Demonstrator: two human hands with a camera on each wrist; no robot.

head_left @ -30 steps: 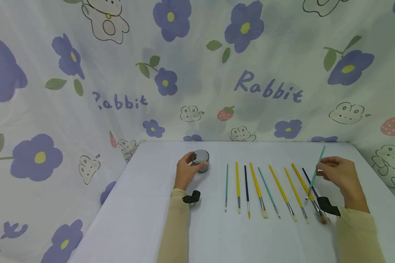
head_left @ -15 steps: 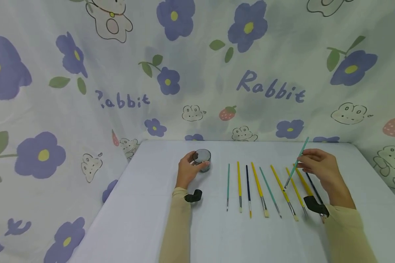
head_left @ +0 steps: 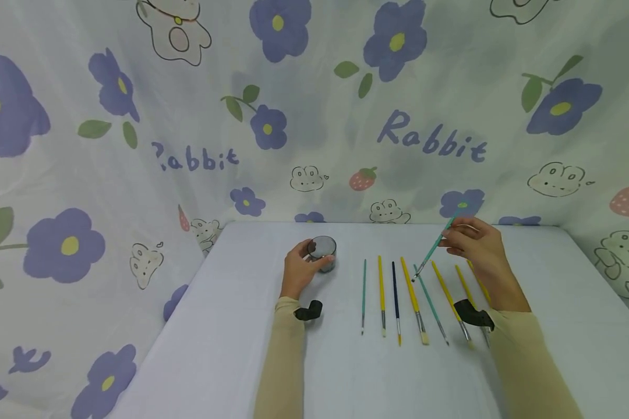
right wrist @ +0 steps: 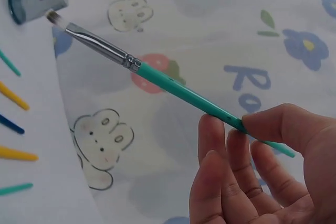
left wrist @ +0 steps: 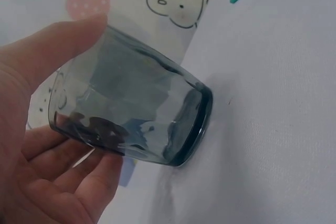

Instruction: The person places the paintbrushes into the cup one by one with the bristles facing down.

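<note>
My left hand (head_left: 297, 270) grips a grey-blue tinted glass (head_left: 322, 255) near its rim, thumb on one side and fingers on the other. In the left wrist view the fingers show through the wall of the glass (left wrist: 136, 103), which has its base close to the white tabletop. Raised over the row of brushes, my right hand (head_left: 477, 253) pinches a teal paintbrush (head_left: 434, 250) by its handle between thumb and fingertips. The brush slants, bristles down and toward the glass. Its silver ferrule and small flat bristles are plain in the right wrist view.
Several paintbrushes lie side by side on the white table (head_left: 215, 349), right of the glass: a teal brush (head_left: 364, 291), a yellow brush (head_left: 381, 285) and a dark blue brush (head_left: 395, 297) among them. My right forearm covers the rightmost ones. A flowered curtain (head_left: 314, 116) hangs behind.
My right hand has carried the teal paintbrush leftward and slightly up, from the right end of the row to above its middle. The left hand and glass have stayed put.
</note>
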